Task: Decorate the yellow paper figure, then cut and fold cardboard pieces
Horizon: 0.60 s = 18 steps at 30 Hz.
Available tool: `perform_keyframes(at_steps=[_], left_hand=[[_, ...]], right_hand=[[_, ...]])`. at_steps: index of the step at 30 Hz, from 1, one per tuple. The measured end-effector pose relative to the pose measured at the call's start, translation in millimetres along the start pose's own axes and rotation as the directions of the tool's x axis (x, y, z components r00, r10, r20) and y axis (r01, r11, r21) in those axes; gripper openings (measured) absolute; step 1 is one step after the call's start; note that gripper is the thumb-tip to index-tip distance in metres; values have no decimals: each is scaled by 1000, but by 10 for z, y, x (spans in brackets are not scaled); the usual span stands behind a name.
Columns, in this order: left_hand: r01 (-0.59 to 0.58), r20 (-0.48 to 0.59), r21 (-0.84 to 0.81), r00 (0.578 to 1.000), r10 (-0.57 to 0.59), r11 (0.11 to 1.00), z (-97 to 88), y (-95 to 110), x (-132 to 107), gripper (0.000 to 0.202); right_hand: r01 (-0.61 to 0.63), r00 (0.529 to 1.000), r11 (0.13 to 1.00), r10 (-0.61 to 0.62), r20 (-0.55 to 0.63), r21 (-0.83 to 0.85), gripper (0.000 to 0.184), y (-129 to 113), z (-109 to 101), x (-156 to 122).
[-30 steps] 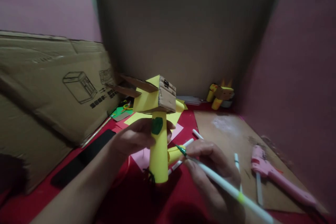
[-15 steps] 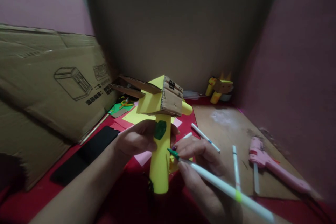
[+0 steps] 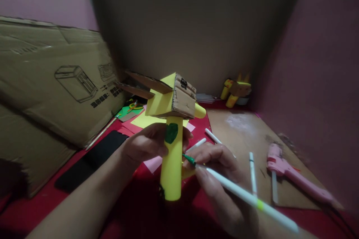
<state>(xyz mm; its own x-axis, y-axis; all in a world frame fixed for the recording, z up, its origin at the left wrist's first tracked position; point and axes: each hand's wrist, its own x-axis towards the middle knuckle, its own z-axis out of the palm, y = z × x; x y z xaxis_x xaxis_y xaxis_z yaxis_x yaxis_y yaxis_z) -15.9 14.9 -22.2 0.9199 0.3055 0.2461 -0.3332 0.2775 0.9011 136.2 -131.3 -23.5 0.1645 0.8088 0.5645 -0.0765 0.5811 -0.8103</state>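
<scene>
My left hand (image 3: pixel 148 143) is closed round a yellow paper and cardboard animal figure (image 3: pixel 172 168), its fingers passing behind the tube part. A dark green patch (image 3: pixel 171 133) is coloured on that tube, just beneath the boxy cardboard body. Two pointed cardboard strips (image 3: pixel 146 82) stick out to the left from the body. In my right hand (image 3: pixel 217 171) is a white marker (image 3: pixel 238 191) with a green tip and a yellow-green band. The tip is close to the tube's right edge; whether it touches, I cannot tell.
A pink glue gun (image 3: pixel 291 175) lies on a cardboard sheet (image 3: pixel 224 127) at right, with another white marker (image 3: pixel 252 173) beside it. A black phone (image 3: pixel 91 160) lies at left, near a large carton (image 3: pixel 56 93). A similar yellow figure (image 3: pixel 235 91) stands at the back.
The marker tip has moved slightly up and right, to the tube's edge. The figure appears a little higher, with the left hand still round it.
</scene>
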Motion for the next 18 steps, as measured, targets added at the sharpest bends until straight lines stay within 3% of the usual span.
perform_keyframes(at_steps=[5,18], left_hand=[[1,20,7,1000,-1,1000,14,17,5,45],[42,-62,-8,997,-42,999,28,9,-2,51]], right_hand=[[7,1000,999,-7,3,-37,8,8,1,12],[-25,1000,998,26,5,-58,6,16,-35,18]])
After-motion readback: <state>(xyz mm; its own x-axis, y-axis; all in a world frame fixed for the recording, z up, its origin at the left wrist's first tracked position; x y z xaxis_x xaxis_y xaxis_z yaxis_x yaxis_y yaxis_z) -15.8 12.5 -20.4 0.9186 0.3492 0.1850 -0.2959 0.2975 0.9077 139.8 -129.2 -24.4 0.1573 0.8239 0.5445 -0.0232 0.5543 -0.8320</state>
